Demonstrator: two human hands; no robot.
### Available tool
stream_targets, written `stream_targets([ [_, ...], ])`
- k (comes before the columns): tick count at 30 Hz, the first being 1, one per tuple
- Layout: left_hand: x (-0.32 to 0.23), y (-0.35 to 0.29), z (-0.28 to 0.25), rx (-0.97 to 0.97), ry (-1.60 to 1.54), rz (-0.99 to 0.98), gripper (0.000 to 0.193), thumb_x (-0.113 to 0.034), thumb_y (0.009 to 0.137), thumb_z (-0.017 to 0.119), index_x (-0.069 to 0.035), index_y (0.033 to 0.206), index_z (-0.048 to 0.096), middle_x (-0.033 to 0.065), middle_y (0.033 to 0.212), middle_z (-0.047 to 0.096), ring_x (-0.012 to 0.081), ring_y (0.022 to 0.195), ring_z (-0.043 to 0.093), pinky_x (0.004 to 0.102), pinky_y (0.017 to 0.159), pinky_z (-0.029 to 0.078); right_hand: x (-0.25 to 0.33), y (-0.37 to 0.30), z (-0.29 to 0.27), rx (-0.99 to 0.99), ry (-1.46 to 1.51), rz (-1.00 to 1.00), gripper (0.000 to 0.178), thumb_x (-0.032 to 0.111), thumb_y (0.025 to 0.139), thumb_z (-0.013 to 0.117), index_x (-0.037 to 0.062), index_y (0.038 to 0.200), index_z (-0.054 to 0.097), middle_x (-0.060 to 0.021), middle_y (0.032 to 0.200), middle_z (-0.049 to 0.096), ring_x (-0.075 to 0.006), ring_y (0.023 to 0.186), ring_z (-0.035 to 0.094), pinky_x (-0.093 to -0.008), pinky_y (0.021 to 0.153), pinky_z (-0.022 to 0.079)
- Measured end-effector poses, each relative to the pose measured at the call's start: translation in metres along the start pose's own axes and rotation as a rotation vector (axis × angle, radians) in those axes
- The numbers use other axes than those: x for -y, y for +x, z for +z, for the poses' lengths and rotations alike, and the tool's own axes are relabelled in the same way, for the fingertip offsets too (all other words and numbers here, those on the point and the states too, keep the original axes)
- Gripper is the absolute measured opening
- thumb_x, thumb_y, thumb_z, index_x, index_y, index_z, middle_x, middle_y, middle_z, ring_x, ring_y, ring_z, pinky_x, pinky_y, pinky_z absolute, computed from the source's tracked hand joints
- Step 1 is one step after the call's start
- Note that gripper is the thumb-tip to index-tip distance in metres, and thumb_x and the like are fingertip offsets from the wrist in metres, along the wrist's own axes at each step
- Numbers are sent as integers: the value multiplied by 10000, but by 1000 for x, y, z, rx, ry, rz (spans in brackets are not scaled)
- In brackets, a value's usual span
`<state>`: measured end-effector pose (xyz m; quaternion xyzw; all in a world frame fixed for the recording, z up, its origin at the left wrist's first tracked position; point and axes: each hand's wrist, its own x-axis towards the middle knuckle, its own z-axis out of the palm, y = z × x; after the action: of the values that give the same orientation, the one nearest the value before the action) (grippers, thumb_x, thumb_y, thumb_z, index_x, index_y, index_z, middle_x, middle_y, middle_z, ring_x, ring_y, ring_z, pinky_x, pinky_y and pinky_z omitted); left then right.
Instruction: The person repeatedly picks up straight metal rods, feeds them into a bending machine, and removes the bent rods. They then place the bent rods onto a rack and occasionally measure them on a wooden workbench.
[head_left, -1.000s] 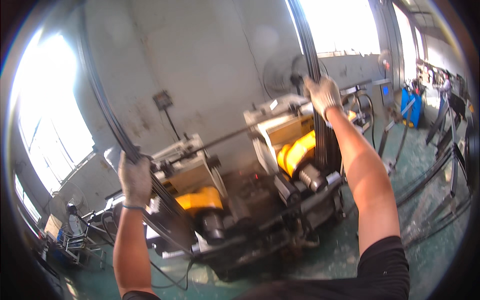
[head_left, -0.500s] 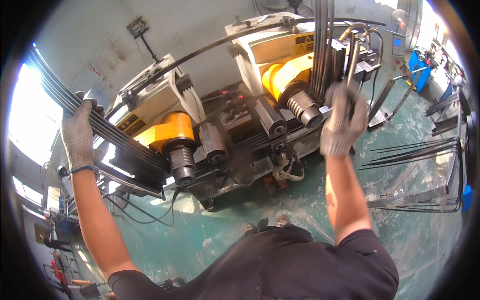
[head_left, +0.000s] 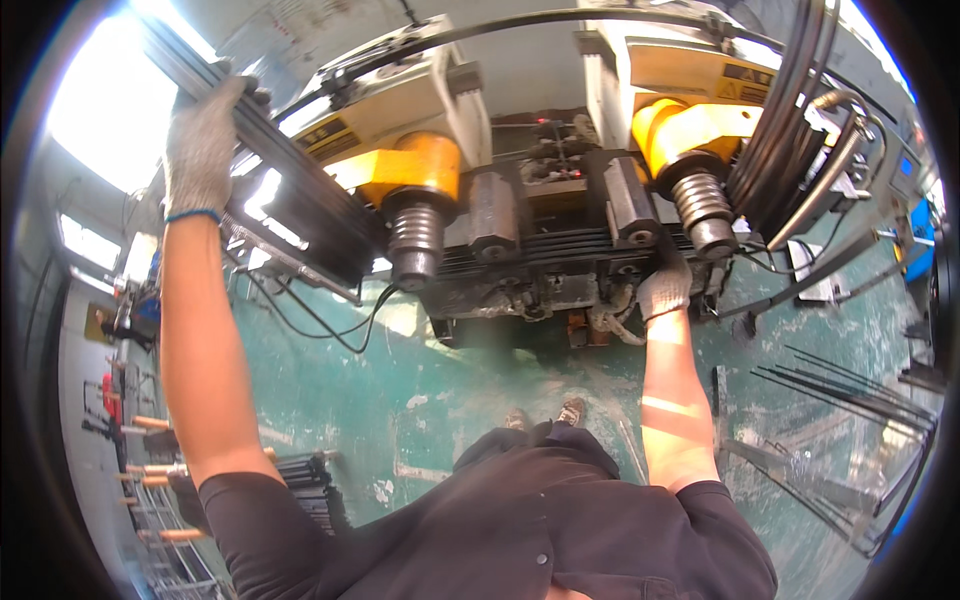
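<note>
Now our gloved right hand (head_left: 665,285) has come down from beside the right bar bundle (head_left: 785,105) to the bending machine's front edge, right of the frame's middle; its fingers are lost in the dark there, so we cannot tell whether they grip anything. Farther out, at the upper left, our gloved left hand (head_left: 200,150) remains closed around the left bar bundle (head_left: 300,175), which slants from the upper left down toward the machine. We judge that only this side is now steadied by hand, the right bundle standing at the upper right with neither hand on it. Between the two, horizontal bars (head_left: 550,245) cross the machine's front. Just beyond sit the left yellow bending arm (head_left: 430,165) and the right yellow bending arm (head_left: 665,130), with pale housings (head_left: 390,105) behind them.
</note>
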<state>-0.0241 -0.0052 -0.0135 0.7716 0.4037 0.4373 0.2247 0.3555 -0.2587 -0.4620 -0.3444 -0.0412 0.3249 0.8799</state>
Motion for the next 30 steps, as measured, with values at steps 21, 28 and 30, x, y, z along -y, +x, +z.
stream_targets([
  [21,69,-251,-136,-312,-526,151,188,-68,1019,735,5,1173,655,91,924,744,185,788,769,341,687,661,53,-115,-114,54,-508,-236,315,270,1064,639,48,1265,736,-125,1216,753,-268,1112,708,-419,1005,545],
  [28,92,-383,-231,-530,-584,-210,197,63,964,704,20,1141,627,73,917,676,187,823,720,346,777,636,43,-173,-12,187,-1378,-956,403,153,911,908,-54,1217,748,-117,1111,788,-269,983,741,-399,875,615],
  [30,101,-431,-257,-631,-548,-278,187,66,959,706,18,1124,632,73,916,681,184,828,717,349,802,621,12,-195,31,520,-1238,-1181,317,158,989,818,-62,1202,737,-128,1089,786,-265,960,746,-390,864,616],
])
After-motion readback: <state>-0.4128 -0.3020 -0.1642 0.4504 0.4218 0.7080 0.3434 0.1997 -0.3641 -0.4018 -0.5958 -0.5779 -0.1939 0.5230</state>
